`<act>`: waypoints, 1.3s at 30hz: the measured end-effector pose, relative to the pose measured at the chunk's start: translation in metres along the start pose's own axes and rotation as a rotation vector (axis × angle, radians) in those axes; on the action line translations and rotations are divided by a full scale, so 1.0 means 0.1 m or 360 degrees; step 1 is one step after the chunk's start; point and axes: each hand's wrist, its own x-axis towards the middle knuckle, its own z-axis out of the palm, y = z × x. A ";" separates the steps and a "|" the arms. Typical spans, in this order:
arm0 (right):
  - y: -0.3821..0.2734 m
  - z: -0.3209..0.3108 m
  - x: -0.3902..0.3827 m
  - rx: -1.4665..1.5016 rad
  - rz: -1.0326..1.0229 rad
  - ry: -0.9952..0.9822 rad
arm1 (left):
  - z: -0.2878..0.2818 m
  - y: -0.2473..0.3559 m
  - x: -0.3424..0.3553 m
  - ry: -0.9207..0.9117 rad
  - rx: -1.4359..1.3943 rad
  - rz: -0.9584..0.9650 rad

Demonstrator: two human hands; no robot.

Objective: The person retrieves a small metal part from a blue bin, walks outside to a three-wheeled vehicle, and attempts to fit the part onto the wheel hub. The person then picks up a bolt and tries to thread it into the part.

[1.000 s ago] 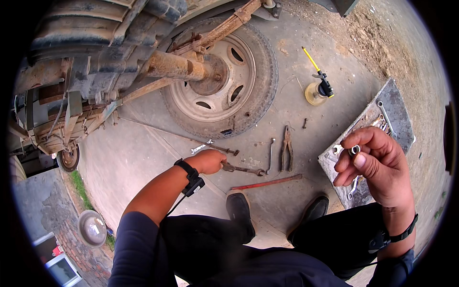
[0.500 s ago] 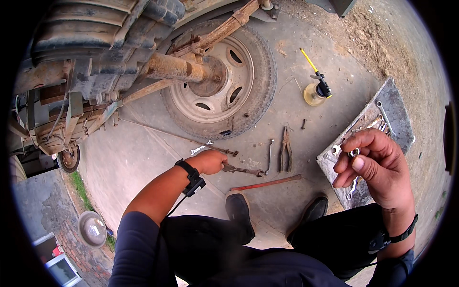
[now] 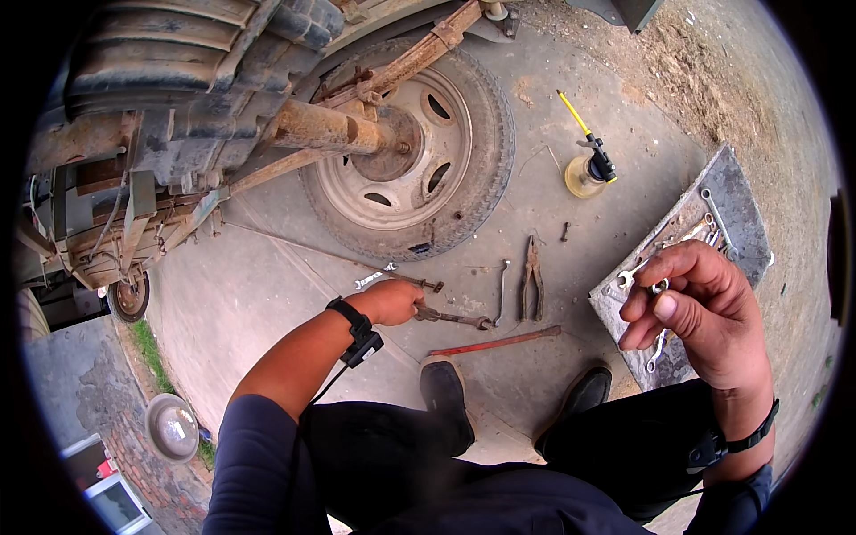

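Note:
My left hand [image 3: 395,301] is closed on a rusty wrench [image 3: 459,317] that lies low over the concrete, its jaw toward the right. My right hand [image 3: 687,303] pinches a small shiny nut-like metal piece [image 3: 660,286] between thumb and fingers, above a grey metal tray [image 3: 742,214] of wrenches [image 3: 720,218]. Between my hands a slim wrench [image 3: 502,292], pliers [image 3: 533,276], a short bolt [image 3: 564,232] and a red bar [image 3: 495,344] lie on the ground. A silver spanner [image 3: 374,276] and a long rusty rod with a bolt end [image 3: 432,284] lie just beyond my left hand.
A vehicle's rusty underside and axle [image 3: 334,129] fill the upper left, beside a large wheel [image 3: 473,178]. A yellow-nozzled sprayer [image 3: 588,176] stands right of the wheel. A metal basin [image 3: 171,428] is at lower left, near grass and bricks. My feet [image 3: 441,397] are below the tools.
My right hand with the small piece has dipped very slightly. My left hand keeps its grip on the rusty wrench, and the tools on the ground lie as before.

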 end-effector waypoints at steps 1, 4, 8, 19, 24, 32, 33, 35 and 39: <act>0.00 0.00 0.00 -0.0006 -0.0003 -0.0001 | 0.00 0.00 0.00 0.0004 0.0002 0.0004; 0.00 0.00 0.00 -0.0017 -0.0008 0.0003 | 0.00 0.00 0.00 -0.0011 -0.0023 0.0001; 0.01 0.00 0.01 -0.0027 -0.0012 0.0022 | 0.02 0.01 -0.01 -0.0023 0.0027 -0.0010; 0.02 0.02 0.05 -0.0036 0.0007 0.0041 | 0.14 -0.18 0.00 -0.0009 0.0167 -0.0008; 0.02 0.02 0.05 -0.0048 0.0004 0.0037 | 0.16 -0.18 0.00 -0.0015 0.0196 -0.0030; 0.01 0.02 0.03 -0.0047 0.0010 0.0039 | 0.14 -0.10 0.00 -0.0052 0.0252 -0.0023; 0.01 0.01 0.03 -0.0048 0.0010 0.0037 | 0.14 -0.09 -0.01 -0.0036 0.0260 -0.0035; 0.01 0.01 0.04 -0.0047 0.0013 0.0027 | 0.15 -0.09 -0.01 -0.0020 0.0270 -0.0052; 0.01 0.01 0.04 -0.0041 0.0008 0.0022 | 0.16 -0.11 0.00 -0.0010 0.0299 -0.0093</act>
